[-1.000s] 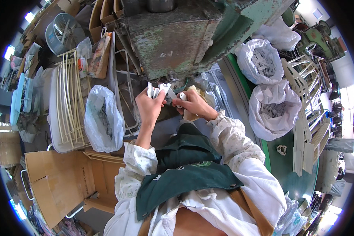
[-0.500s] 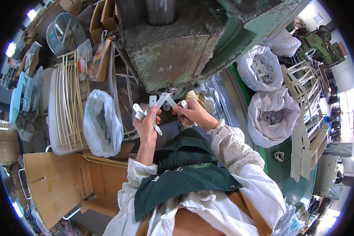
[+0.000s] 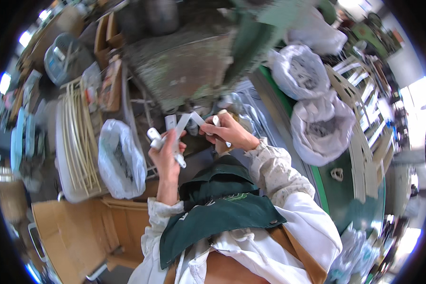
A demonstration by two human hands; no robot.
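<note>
Flat white metal strips (image 3: 155, 136) with rounded, holed ends stick out at several angles from my left hand (image 3: 164, 160), whose fingers are closed round them. A short way to the right, my right hand (image 3: 233, 131) pinches another white strip (image 3: 199, 119), and a rounded white end (image 3: 216, 121) shows by its thumb. The upper ends of strips from both hands come close together; whether they touch I cannot tell. Both hands are just below the worn green and grey machine (image 3: 184, 66), in front of the dark green apron (image 3: 217, 217).
To the left are a plastic-lined bag (image 3: 123, 161) of metal pieces, a rack of pale curved rods (image 3: 75, 142) and an open cardboard box (image 3: 71, 232). On the right, two white sacks (image 3: 324, 125) of metal pieces stand on a green-edged table (image 3: 355, 208), beside stacked pale strips (image 3: 359, 165).
The view has swung and blurred, so the machine and both hands sit farther left in the picture. My hands keep their holds on the strips, with little visible change between them.
</note>
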